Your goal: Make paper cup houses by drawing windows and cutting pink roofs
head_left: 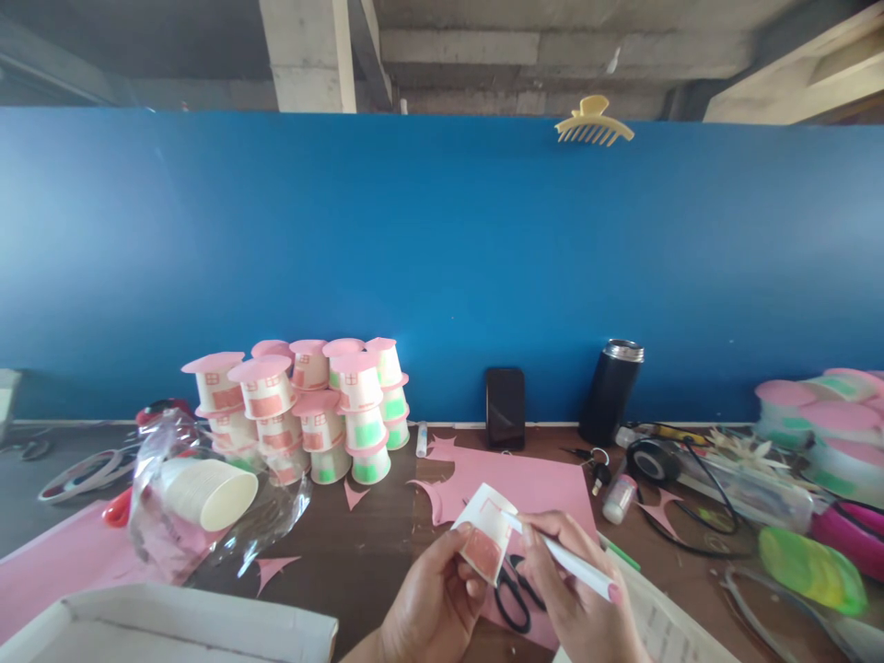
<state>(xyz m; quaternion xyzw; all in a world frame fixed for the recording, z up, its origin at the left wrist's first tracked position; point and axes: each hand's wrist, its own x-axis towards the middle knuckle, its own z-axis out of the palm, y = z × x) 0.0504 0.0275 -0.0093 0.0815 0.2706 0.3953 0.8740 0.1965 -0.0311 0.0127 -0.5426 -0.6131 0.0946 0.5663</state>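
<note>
Your left hand (432, 603) sits lowest in view, fingers and thumb closed around a small white paper cup (485, 529) held tilted, its side bearing a pink paper patch and a thin pink outline like a window. Your right hand (576, 599) is just beside it, pinched shut on a slim white pen-like stick (563, 560) whose tip touches the cup's wall. The cup hovers above a flat pink paper sheet (545, 483) on the dark brown wooden table (359, 552), with black-handled scissors (515, 594) lying on the sheet under your hands.

At the lower left corner lies a shallow white cardboard box lid (172, 626). Beyond it a crinkled clear plastic bag (207, 516) holds a sleeve of plain, matte cream paper cups. Against the smooth blue wall (442, 258) stands a pile of finished cup houses (304, 410), each white with a pink disc roof and pink or green patches. A glossy black phone (505, 407) leans on the wall, near a black cylindrical flask with a metal rim (611, 391).
</note>
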